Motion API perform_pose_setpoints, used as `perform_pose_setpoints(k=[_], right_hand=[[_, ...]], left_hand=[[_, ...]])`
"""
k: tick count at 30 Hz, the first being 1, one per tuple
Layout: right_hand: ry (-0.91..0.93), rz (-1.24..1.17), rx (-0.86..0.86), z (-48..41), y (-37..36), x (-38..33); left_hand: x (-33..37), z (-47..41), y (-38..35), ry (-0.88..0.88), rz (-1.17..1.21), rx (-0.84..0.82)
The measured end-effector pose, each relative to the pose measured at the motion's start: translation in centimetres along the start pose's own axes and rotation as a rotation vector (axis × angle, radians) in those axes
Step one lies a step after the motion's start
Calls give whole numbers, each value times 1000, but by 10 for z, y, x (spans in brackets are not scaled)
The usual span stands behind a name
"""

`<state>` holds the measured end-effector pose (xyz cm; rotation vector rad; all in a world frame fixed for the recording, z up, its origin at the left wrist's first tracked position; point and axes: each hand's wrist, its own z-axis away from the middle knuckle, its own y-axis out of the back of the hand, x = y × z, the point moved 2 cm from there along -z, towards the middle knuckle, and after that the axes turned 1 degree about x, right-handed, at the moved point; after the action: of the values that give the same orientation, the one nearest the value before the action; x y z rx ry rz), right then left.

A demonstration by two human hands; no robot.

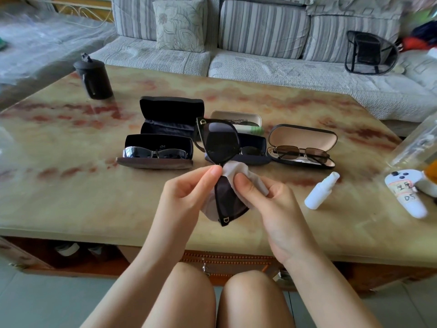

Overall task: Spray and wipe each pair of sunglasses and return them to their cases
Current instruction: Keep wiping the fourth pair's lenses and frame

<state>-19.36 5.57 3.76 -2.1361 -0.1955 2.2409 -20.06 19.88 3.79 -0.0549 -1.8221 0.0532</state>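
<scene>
1. The black sunglasses (218, 143) are held up on end over the near edge of the surface (118, 197), one lens above the other, probably so each lens can be reached from both sides.
2. The left hand (186, 192) steadies them: its fingers (214, 172) are clamped in a pinch on the frame near the bridge, off the glass.
3. The right hand (279, 209) grips a pale cleaning cloth (236, 168) wrapped round the lower lens, thumb pressed on the front, which suits rubbing both faces at once.
4. The white spray bottle (321, 190) lies on its side just right of the hands, within reach; wiping looks to be the step in hand.
5. The open black case (170, 110) at the back left holds no glasses and is likely where this pair belongs.
6. A wraparound pair (156, 153) and a brown-lensed metal pair (300, 152) sit in their open cases; whether they are cleaned cannot be told.
</scene>
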Motion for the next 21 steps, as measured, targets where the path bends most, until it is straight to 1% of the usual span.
perform_pose_setpoints(k=[4, 6, 9, 12, 15, 18, 21], right_hand=[[-72, -7, -73, -1, 0, -1], [-89, 25, -54, -1, -1, -2], [-52, 104, 1, -1, 0, -4], [-4, 142, 17, -1, 1, -4], [31, 80, -29, -1, 1, -4], [40, 34, -85, -2, 3, -4], [-16, 2, -41, -1, 9, 3]], left_hand=[[1, 2, -5, -18, -27, -35], [-3, 2, -6, -7, -21, -42], [-8, 1, -4, 21, -18, -32], [-11, 2, -4, 64, 21, -17], [-13, 2, -5, 114, 109, 16], [-12, 1, -5, 118, 144, 59], [-9, 0, -4, 114, 204, 81]])
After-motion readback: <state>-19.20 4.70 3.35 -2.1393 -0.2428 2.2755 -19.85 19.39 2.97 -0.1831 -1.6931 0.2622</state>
